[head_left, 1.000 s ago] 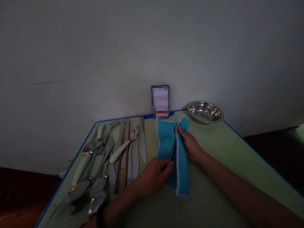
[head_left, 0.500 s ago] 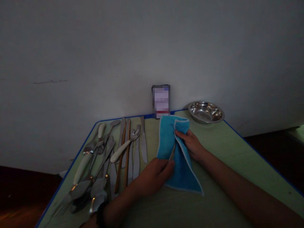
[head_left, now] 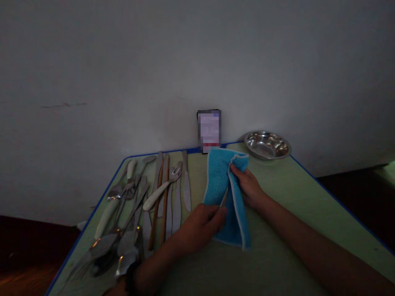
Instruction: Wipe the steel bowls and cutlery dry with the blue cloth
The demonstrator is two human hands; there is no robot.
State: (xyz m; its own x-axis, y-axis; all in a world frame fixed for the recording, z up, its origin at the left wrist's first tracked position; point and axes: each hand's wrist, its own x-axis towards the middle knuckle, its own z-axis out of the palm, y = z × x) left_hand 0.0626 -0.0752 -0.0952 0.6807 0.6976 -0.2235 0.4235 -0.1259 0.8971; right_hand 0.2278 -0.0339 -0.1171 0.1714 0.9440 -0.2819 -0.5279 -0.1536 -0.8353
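My left hand (head_left: 205,226) is closed on a slim metal utensil (head_left: 224,197), whose far end disappears into the folds of a blue cloth (head_left: 217,174) with white edging. Its kind is hidden by the fingers and the fabric. My right hand (head_left: 248,186) pinches the folded cloth near its top right, thumb on the near side, around the utensil's covered end. The lower part of the cloth hangs down between the two hands. Left of my left hand, a white-handled fork (head_left: 162,191) lies across wooden chopsticks (head_left: 165,201) and several table knives (head_left: 187,185).
Spoons (head_left: 105,244) and more forks are piled along the left side of the green table (head_left: 296,230), which has a blue edge. At the back right stands a shallow metal bowl (head_left: 268,148). A phone (head_left: 210,129) with a blurred screen leans against the wall.
The cloth's lower right corner has swung left and the cloth looks narrower, gathered more tightly at my right hand. My left hand and the utensil have barely moved.
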